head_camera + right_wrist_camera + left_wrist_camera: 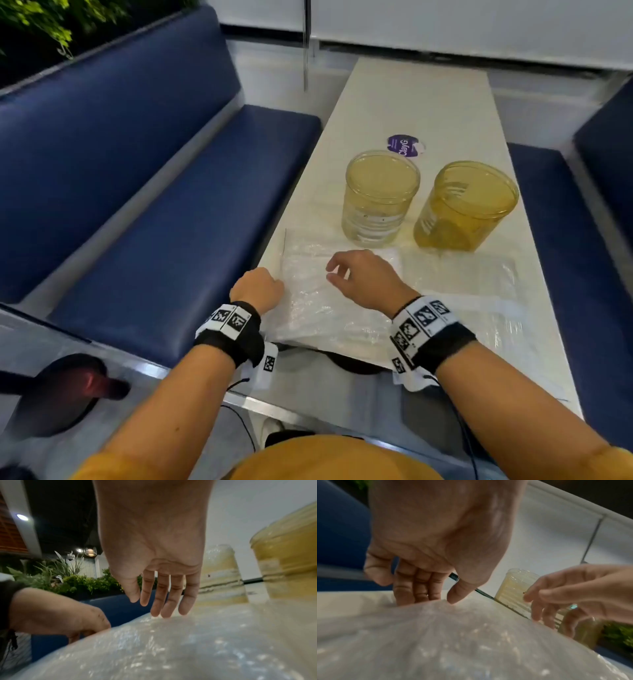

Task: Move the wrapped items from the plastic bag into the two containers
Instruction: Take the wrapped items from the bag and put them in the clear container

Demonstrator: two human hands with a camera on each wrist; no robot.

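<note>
From the head view the clear plastic bag (329, 301) lies flat and crumpled on the near end of the pale bench (404, 102), its long axis running across the bench from left to right, one short edge at the left rim beside the blue seat (164, 212). Beyond it stand the two containers, upright with open mouths up: a paler one (380, 198) on the left and a deeper yellow one (462, 209) just beside it on the right, with a purple round label (406, 145) lying flat behind the paler one. No wrapped items can be made out in the bag from any view. The head view shows only the back of the left hand (257, 289) at the bag's left edge; the left wrist view shows its fingers (418, 586) bent down with the tips touching the plastic, though whether they pinch it I cannot tell. The right hand (363, 277) hovers over the middle of the bag with fingers loosely curled and holding nothing; the right wrist view shows its fingers (164, 596) nearly straight and close together, tips at or just above the plastic. The hands are apart. Only the right wrist view shows green plants (73, 582) behind the seat back.
</note>
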